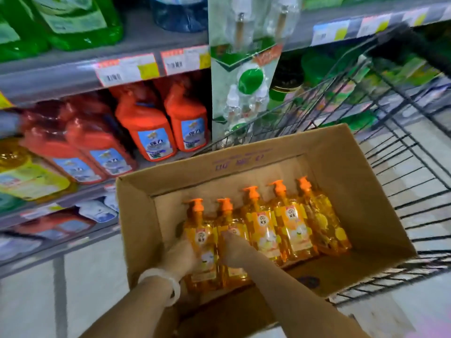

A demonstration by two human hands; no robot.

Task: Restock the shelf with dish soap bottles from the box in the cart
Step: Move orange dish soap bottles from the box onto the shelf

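dish soap bottles, five orange pump bottles, lie side by side on the bottom of the cardboard box, their orange pump heads pointing toward the box's far wall. the box sits open in the wire cart, parked close against the shelf.

both of the person's hands are down in the box at its near left corner. the left hand, with a pale bangle on the wrist, wraps around the leftmost bottle, fingers curled about its body. the right hand lies on the second bottle from the left; it looks like the fingers are curling round it, though the blur makes the grip hard to read for certain. the other three bottles lie untouched toward the box's right wall.

the step in hand, as i'd judge it, is the pick-up: two bottles being taken at once, neither yet lifted clear of the box floor.

next would call for raising both bottles straight up past the box's left wall, then swinging them left to the shelf. red bottles fill the middle tier, and a yellow bottle shows at that tier's left edge, so the matching slot is probably out that way. the bottles look slick and full, so a firm hold on the body, not the pump, seems wise.
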